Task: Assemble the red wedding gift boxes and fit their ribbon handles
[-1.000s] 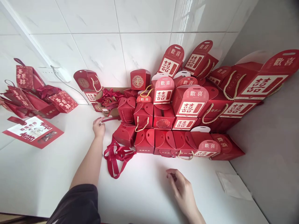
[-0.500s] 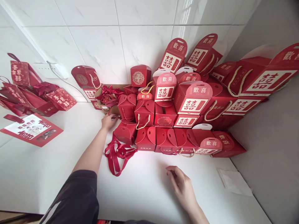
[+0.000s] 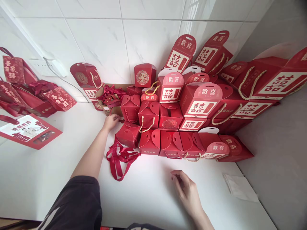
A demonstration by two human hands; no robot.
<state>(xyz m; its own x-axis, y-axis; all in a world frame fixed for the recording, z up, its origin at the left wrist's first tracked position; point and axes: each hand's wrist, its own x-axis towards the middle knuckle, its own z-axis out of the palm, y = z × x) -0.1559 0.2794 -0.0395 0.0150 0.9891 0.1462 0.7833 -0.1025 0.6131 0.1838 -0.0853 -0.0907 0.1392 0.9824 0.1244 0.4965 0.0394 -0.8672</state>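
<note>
My left hand (image 3: pixel 112 122) is closed, fingertips together, at the front of an open cardboard box (image 3: pixel 117 111). A strip of red ribbon (image 3: pixel 122 121) shows at its fingertips, and a tangle of red ribbons (image 3: pixel 111 91) fills the box. Beside that hand, a small red gift box (image 3: pixel 129 135) lies in front of the others. A loose bundle of red ribbon (image 3: pixel 120 161) rests on the white table (image 3: pixel 148 188) just below. My right hand (image 3: pixel 185 188) hovers at or rests on the table, loosely curled with thumb and index finger close together; I see nothing in it.
Several red gift boxes (image 3: pixel 201 107) with rope handles are stacked against the tiled wall. More red bags (image 3: pixel 35 99) lie at the left, with a red and white box (image 3: pixel 31 131) in front. A white paper packet (image 3: pixel 240 187) is at the right. A cable runs from a wall socket (image 3: pixel 46 67).
The view has shifted slightly. My left hand has moved a little up, and a red strip now shows at its fingertips. My right hand has stayed in place.
</note>
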